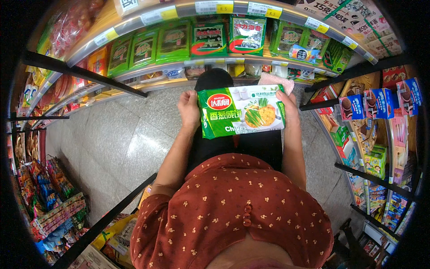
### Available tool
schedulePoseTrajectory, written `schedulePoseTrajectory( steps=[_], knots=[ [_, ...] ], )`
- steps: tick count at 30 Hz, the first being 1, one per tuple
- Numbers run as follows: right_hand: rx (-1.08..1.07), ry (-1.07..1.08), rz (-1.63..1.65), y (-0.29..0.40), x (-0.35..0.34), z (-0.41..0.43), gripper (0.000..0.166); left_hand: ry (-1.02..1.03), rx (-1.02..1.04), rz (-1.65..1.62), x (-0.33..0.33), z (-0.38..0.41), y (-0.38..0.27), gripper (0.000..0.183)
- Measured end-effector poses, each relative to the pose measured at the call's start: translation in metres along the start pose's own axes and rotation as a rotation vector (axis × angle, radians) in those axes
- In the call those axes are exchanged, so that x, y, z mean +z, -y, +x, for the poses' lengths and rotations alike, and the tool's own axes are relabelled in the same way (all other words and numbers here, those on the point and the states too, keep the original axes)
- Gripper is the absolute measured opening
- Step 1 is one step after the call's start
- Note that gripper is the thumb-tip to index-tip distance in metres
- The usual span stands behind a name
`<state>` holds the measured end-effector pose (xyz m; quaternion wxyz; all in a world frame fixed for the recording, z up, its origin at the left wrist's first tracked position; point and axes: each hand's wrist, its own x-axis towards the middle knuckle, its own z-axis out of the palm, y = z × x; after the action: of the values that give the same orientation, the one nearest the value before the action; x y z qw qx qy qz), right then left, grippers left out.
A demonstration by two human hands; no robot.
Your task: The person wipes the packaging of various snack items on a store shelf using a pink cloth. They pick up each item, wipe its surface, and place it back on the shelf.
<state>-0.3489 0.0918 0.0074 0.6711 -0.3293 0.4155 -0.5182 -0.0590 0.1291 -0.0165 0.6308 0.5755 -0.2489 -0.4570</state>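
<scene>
A flat green-and-white packet of biscuits (242, 111) is held level in front of my body, its printed front turned up. The print pictures round biscuits and chives. At the packet's left end, my left hand (188, 109) pinches the edge with curled fingers. My right hand (289, 109) grips the opposite end, thumb on top and fingers mostly hidden beneath. A pink textured cloth (280, 83) sticks out behind the packet's far right corner, close to my right fingers; whether they hold it I cannot tell. My dark-clad legs lie below the packet.
Ahead, a curved-looking shelf (178, 65) carries green seaweed packs (173, 42) and price tags. Blue biscuit boxes (378, 103) jut out on the right-hand shelves. Bagged snacks (43, 188) hang at left. Black rack bars (111, 218) flank me above grey floor tiles (144, 138).
</scene>
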Motion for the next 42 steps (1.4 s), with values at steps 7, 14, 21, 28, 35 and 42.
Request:
schedulePoseTrajectory(
  steps=[7,14,21,28,35,42],
  knots=[
    [-0.036,-0.054,0.058,0.0,0.005,-0.004,0.037,0.208,-0.215,-0.122,-0.015,-0.003,-0.018,0.012],
    [-0.028,-0.005,0.016,0.0,0.002,-0.001,0.035,0.262,-0.253,-0.215,-0.017,-0.016,-0.022,0.009],
    [-0.006,-0.016,0.015,-0.002,-0.001,0.0,0.032,0.095,-0.225,-0.278,-0.002,-0.015,-0.018,0.011],
    [-0.027,-0.094,0.087,-0.001,0.007,-0.001,0.036,0.108,-0.271,-0.259,0.005,-0.004,-0.006,0.013],
    [-0.119,-0.289,0.105,-0.01,-0.034,0.019,0.018,0.107,-0.274,-0.199,0.011,-0.005,-0.012,0.019],
    [-0.544,-0.528,-0.127,0.062,-0.025,-0.009,0.014,0.054,-0.315,-0.123,0.015,-0.004,-0.02,0.024]
  ],
)
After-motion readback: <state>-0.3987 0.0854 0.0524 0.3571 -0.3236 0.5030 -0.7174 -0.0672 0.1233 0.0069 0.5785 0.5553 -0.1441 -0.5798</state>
